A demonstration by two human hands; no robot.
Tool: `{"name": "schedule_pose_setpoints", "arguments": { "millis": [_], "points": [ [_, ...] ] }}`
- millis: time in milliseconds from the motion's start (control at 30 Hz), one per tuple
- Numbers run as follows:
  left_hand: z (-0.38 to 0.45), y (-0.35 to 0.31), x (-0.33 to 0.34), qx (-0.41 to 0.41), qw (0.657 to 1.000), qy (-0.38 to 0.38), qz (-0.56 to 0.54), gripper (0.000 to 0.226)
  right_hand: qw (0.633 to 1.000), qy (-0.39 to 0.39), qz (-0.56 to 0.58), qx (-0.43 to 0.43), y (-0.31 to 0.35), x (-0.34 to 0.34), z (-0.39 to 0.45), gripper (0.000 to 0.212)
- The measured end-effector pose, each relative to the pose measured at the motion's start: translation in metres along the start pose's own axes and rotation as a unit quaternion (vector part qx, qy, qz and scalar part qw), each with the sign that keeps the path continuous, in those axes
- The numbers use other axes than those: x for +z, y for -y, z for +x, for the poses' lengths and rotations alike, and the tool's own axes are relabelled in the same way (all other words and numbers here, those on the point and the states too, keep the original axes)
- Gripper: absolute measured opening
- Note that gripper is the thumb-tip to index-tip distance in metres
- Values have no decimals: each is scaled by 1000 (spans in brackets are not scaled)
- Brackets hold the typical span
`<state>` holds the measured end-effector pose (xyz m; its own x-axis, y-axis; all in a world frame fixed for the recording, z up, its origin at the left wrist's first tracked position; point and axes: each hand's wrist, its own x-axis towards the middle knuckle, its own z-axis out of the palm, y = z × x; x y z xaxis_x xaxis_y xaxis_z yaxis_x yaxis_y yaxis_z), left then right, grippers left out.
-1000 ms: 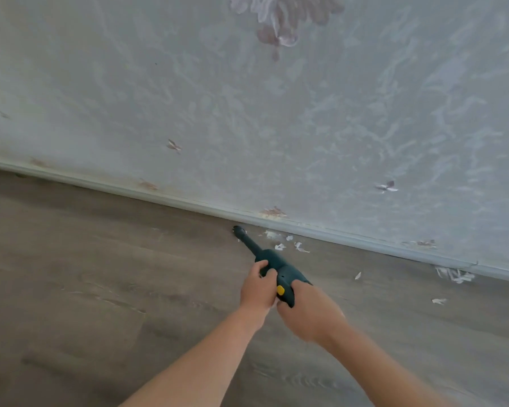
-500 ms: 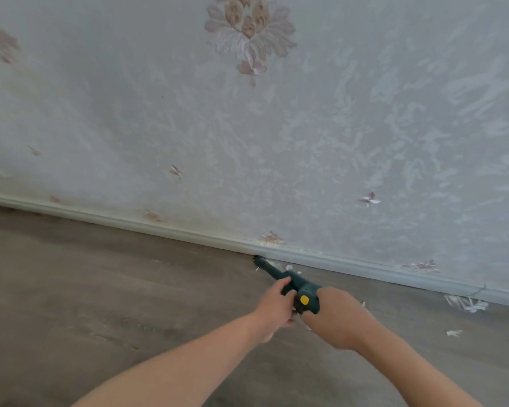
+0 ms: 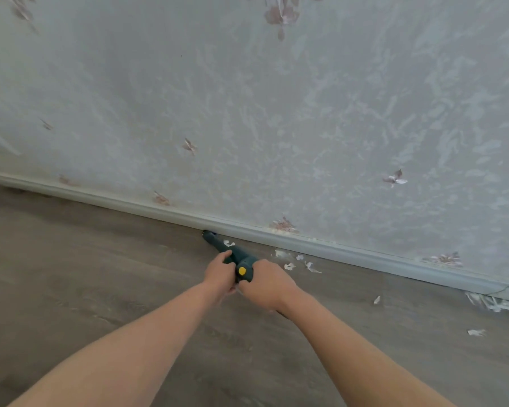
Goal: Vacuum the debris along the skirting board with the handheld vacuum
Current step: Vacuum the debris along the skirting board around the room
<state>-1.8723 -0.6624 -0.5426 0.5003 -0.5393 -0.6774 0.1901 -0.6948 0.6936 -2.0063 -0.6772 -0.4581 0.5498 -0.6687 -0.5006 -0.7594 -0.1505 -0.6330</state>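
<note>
1. Wallpaper of pale grey-green with scattered pink flower motifs (image 3: 276, 113) fills the upper part of the head view.
2. Grey-brown wood-grain floor (image 3: 86, 274) runs beneath it, meeting the wall at the long white moulded skirting board (image 3: 350, 254).
3. Both forearms reach forward, and the two hands meet on one tool.
4. The dark green handheld vacuum with a yellow button (image 3: 241, 267) lies low over the floor, its narrow nozzle tip touching or nearly touching the base of the skirting board.
5. The right hand (image 3: 266, 284) wraps the rear handle; the left hand (image 3: 219, 273) curls round the body just ahead of the button.
6. White torn-paper debris (image 3: 294, 261) lies just beside the nozzle to its right, with more scraps (image 3: 489, 302) well apart further right along the board.
7. Judged step: mid-sweep along the board. The next move likely calls for swinging the nozzle rightward, kept low against the board, onto the nearest scraps.
</note>
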Motion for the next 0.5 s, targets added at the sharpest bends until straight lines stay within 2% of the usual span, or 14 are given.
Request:
{"name": "schedule_pose_setpoints", "arguments": {
  "millis": [133,333,500],
  "points": [
    [-12,8,23,30,999,40,13,50,999,-11,10,39,-26,-5,-18,22],
    [-59,11,87,52,984,148,89,45,994,-56,14,91,-71,-53,-81,20],
    [-92,26,112,121,977,133,115,49,992,-93,-25,81,-85,-66,-129,17]
  ]
}}
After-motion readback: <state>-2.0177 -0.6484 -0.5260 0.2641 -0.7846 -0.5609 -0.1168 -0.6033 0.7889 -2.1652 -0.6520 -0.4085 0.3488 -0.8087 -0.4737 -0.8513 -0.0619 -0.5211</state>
